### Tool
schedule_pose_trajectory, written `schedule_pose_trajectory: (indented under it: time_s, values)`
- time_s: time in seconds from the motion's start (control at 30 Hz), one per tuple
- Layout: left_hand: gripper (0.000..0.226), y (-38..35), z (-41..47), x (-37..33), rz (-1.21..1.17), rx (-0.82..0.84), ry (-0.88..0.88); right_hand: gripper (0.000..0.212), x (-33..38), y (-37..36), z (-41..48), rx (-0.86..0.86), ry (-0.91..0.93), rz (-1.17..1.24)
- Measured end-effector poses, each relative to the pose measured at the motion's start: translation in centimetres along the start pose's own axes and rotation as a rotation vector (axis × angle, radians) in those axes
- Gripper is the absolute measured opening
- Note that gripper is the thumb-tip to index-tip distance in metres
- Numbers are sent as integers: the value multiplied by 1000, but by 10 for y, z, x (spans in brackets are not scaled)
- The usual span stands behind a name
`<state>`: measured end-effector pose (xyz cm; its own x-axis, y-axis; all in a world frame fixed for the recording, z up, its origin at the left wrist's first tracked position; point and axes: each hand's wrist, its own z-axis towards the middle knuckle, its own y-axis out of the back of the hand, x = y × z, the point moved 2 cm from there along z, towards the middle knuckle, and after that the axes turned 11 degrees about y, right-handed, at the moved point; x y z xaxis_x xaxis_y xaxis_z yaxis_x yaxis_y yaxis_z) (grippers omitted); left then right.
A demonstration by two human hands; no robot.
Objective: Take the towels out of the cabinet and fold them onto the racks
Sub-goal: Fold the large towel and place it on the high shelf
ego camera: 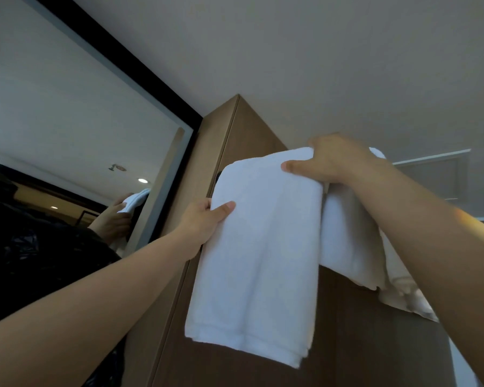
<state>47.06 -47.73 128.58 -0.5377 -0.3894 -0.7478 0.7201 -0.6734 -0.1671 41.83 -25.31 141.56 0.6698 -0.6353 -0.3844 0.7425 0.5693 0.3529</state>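
Centre frame: left hand (204, 222) pinches the white towel (260, 247) at its left edge, right hand (329, 160) grips its top fold. Likely mid-drape; next, level it over the unseen rack.

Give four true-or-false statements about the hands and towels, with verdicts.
1. The left hand and right hand both grip the front towel. True.
2. The front towel lies flat on a table. False: it hangs folded before the cabinet.
3. A mirror is at the left. True.
4. Only one towel shows. False: a second towel hangs behind, at the right.
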Motion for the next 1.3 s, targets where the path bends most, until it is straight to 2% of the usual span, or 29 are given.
schedule_pose_trajectory:
  time_s: [0.1, 0.2, 0.4, 0.5, 0.6, 0.7, 0.83, 0.93, 1.03, 1.1, 1.23, 1.3]
  values:
    - [27, -2, 7, -9, 5, -104, -36, 77, -5, 3, 5, 61, -22, 22]
    - [20, -1, 14, -18, 42, -180, -82, 78, -5, 0, 2, 9, -40, 4]
    - [20, -9, 19, -2, -14, -167, -29, 76, 6, -4, -17, -90, -14, -37]
    - [23, -11, 16, -1, -52, -166, -44, 76, 11, 0, -41, -281, -6, 31]
    - [21, -10, 12, -6, -72, -187, -74, 64, 21, -6, -78, -495, -33, 137]
    - [23, -8, 8, -11, -78, -181, -79, 56, 27, -20, -99, -436, -81, 198]
    - [24, -4, 5, -16, -10, -200, -80, 59, 30, -25, -89, -225, -158, 606]
    - [25, -2, 0, -13, -52, -141, -14, 48, 30, -21, -76, -294, -129, 632]
    - [21, 5, -9, -3, -109, 36, 54, 41, 27, -18, -69, -371, -111, 603]
    - [18, 11, -13, 3, -110, 94, 64, 38, 24, -17, -67, -384, -86, 602]
    - [36, 17, -3, -13, -180, -146, -8, 31, 18, -16, -59, -391, -47, 538]
    - [32, 14, 5, -30, -139, -224, -66, 30, 18, -16, -55, -431, -31, 462]
